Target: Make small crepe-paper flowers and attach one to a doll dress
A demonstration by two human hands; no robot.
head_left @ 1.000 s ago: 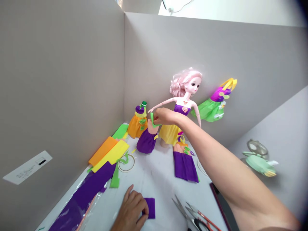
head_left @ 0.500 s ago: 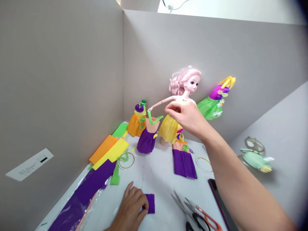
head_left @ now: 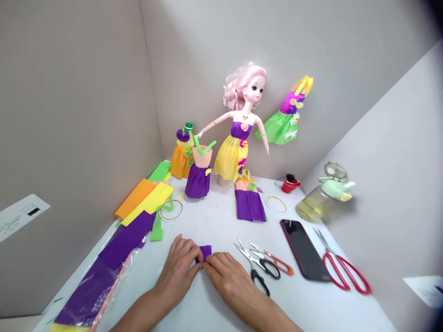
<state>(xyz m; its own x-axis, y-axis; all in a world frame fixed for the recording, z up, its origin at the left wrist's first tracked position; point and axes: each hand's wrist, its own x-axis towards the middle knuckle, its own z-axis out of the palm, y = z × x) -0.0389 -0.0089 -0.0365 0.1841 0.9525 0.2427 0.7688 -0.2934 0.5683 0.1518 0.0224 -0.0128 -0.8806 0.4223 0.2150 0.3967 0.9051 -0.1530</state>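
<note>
The left hand (head_left: 176, 272) and right hand (head_left: 226, 276) meet low on the bench, their fingertips (head_left: 199, 254) closed in a pinch on a small purple crepe-paper scrap (head_left: 206, 251), whose upper edge shows between them; the fold or shape under the fingers is hidden. The scrap is held just clear of the small scissors (head_left: 266, 269) and orange-handled snips (head_left: 273, 261) to the right. Crepe this soft could tear or stretch if the pinch tightens or the hands pull apart, and a slip could leave a crease that will not lie flat. Beyond the scissors lie a black phone (head_left: 302, 249) and red-handled scissors (head_left: 348, 276), with open blades that a careless reach could catch. To the left, a long purple crepe strip (head_left: 126, 235) runs along the wall beside yellow (head_left: 147, 204) and orange sheets (head_left: 133, 198), and a loose green strip (head_left: 157, 228) could be dragged by a sleeve. Ahead stand a purple-skirted paper dress (head_left: 198, 180) and a flat purple skirt (head_left: 249, 205); the dress looks light enough to topple if bumped. Behind them, a pink-haired doll (head_left: 235, 138) wears a yellow and purple gown, and a glass jar (head_left: 311, 205) sits near the bench's right edge.
</note>
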